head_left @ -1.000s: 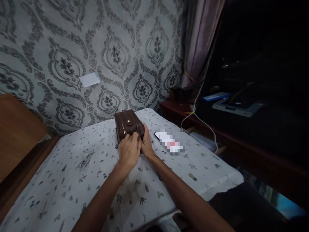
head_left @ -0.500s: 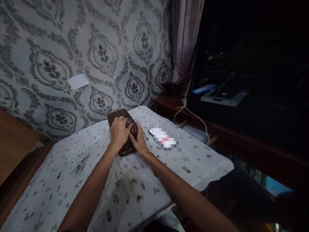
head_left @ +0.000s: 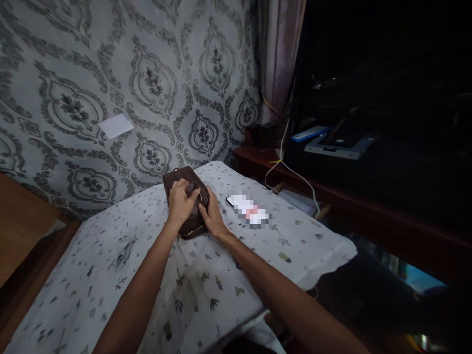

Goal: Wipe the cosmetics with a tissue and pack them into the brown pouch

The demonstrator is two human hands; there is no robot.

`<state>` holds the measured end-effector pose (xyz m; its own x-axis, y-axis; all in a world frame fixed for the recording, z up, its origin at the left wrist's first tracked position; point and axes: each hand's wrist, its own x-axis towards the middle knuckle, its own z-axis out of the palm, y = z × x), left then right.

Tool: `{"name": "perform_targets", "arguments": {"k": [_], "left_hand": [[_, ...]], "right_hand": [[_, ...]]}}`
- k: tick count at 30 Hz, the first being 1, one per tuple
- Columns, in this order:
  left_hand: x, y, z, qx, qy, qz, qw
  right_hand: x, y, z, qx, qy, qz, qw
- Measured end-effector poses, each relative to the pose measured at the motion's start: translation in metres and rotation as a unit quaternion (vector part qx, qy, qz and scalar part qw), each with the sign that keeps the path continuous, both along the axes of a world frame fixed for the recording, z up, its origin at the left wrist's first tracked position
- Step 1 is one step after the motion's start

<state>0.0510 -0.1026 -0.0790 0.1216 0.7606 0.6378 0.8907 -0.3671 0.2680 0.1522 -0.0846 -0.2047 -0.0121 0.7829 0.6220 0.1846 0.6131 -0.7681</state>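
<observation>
Left hand point(head_left: 180, 201) lies on top of the brown pouch point(head_left: 184, 196), fingers curled down over its upper face; whether they pinch a zip pull or only press on it cannot be told. Right hand point(head_left: 211, 216) rests against the pouch's right side, palm flat and fingers extended, thumb tip touching the pouch close to the left hand's fingertips. It braces the pouch rather than closing around it.

Pouch: dark brown, leather-like, smooth with a slight sheen, boxy with rounded corners. A gold-coloured zip line runs along its near lower edge. It sits at the far middle of the surface point(head_left: 92, 275), close to the wall.

Surface is covered with a white cloth printed with small scattered leaf and sprig motifs, slightly wrinkled, its right edge hanging loose.

Phone point(head_left: 248, 211): flat, rectangular, lying just right of the right hand, apart from the pouch. Its screen is blurred out.

Wall point(head_left: 147, 88): grey wallpaper with a large damask pattern; a small white paper slip point(head_left: 115, 126) is stuck to it at the left.

White cable point(head_left: 295, 174) trails down at the right, beyond the phone.
</observation>
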Motion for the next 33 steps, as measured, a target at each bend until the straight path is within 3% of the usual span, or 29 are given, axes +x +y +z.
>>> {"name": "perform_targets", "arguments": {"k": [9,17,24,33], "left_hand": [[-0.002,-0.015,0.001,-0.047,0.029,-0.041,0.998],[-0.006,-0.038,-0.002,-0.04,0.104,-0.062,0.992],[-0.037,-0.061,0.001,0.007,0.085,0.02,0.996],[-0.035,-0.067,-0.008,-0.012,0.025,0.062,0.998]], "right_hand": [[0.002,-0.001,0.003,-0.005,0.001,0.015,1.0],[0.006,-0.002,0.004,0.004,0.002,0.03,1.0],[0.005,-0.006,0.007,-0.003,0.012,0.03,0.999],[0.005,-0.01,0.012,-0.027,0.016,0.028,0.999]]}}
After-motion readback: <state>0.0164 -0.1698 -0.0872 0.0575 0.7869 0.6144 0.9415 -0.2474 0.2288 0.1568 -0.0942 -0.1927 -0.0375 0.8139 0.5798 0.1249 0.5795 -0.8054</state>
